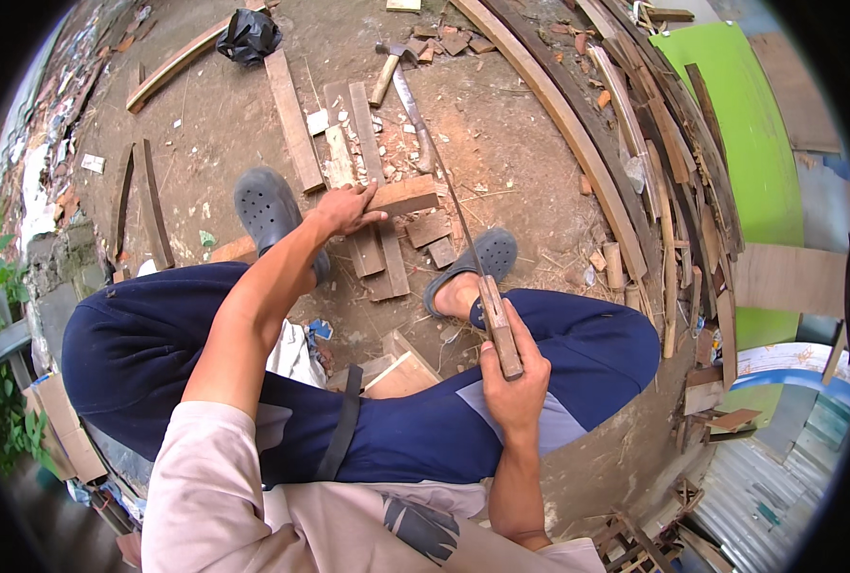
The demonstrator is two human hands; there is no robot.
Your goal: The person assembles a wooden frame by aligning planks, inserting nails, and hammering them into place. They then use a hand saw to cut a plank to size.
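Note:
My left hand [341, 208] presses on a short wooden block [404, 195], its fingers over the near end. The block lies across wooden strips [366, 134] on the ground between my feet. My right hand [518, 368] is wrapped round the wooden handle [499, 325] of a long, thin-bladed tool that looks like a handsaw [467, 229]. Its blade shows edge-on and runs forward, passing just right of the block's end; I cannot tell whether they touch. Beyond lie a hammer [384, 81] and a machete-like blade [408, 100] with a wooden handle.
Long planks and timber [578, 124] are stacked along the right, beside a green panel [731, 95]. A black plastic bag [249, 36] sits at the far left near loose boards [293, 119]. Offcuts [430, 229] and wood chips lie around my clogs [268, 201].

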